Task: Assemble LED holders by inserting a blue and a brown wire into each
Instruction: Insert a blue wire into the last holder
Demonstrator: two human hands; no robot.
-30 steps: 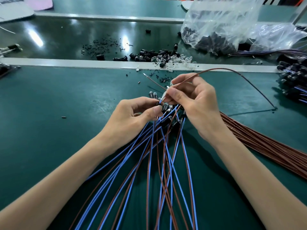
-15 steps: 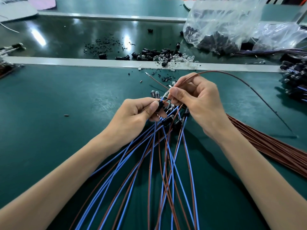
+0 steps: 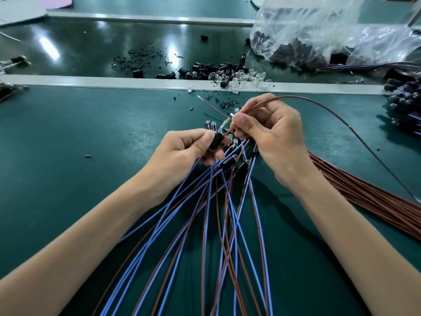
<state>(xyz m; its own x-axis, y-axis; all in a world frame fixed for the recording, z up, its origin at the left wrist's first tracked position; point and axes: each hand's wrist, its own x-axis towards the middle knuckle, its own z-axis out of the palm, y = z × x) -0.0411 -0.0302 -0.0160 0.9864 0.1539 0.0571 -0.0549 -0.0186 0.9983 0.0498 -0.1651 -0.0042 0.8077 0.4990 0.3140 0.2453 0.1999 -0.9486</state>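
**Left hand point(image 3: 186, 151) pinches holder point(image 3: 216, 140), brown wire point(image 3: 296, 97) lines up**

Thumb and forefinger clamp the black holder, its long axis tilted up toward the right. Right hand point(image 3: 273, 137), just beside it, pinches the brown wire close to its tip, the rest arcing away over the knuckles. Tip points down-left at the holder's mouth; a short push along that line looks next.
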